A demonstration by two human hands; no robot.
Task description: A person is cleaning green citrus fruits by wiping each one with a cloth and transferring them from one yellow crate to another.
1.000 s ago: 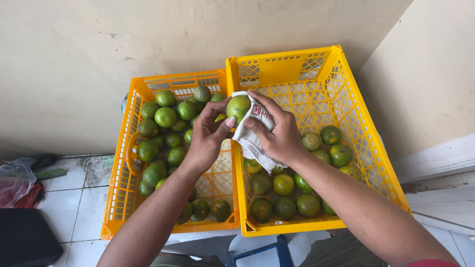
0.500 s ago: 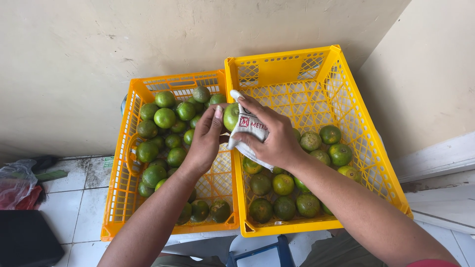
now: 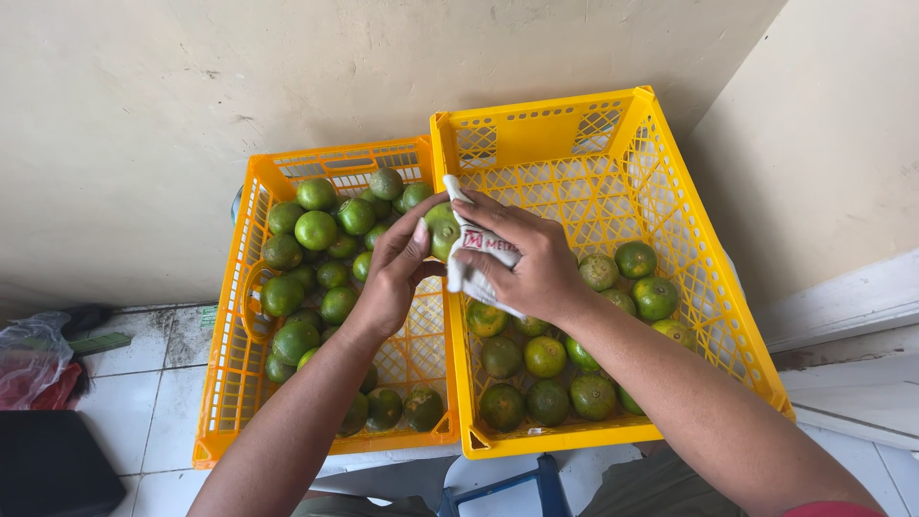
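Down at far left I see a crumpled plastic bag (image 3: 33, 359) on the tiled floor (image 3: 134, 383), then the left yellow crate (image 3: 239, 383), well stocked with green citrus fruits (image 3: 316, 230) along its left side and far end. Over the wall shared by the two crates, my left hand (image 3: 392, 278) has its fingers closed on one green citrus (image 3: 442, 230) from the left, while my right hand (image 3: 522, 263) is clamped around a white cloth (image 3: 479, 254) pressed against that same fruit. Rightmost sits the taller right yellow crate (image 3: 708, 316), its own fruits (image 3: 546, 356) gathered in the near half against a pale wall (image 3: 823, 144).
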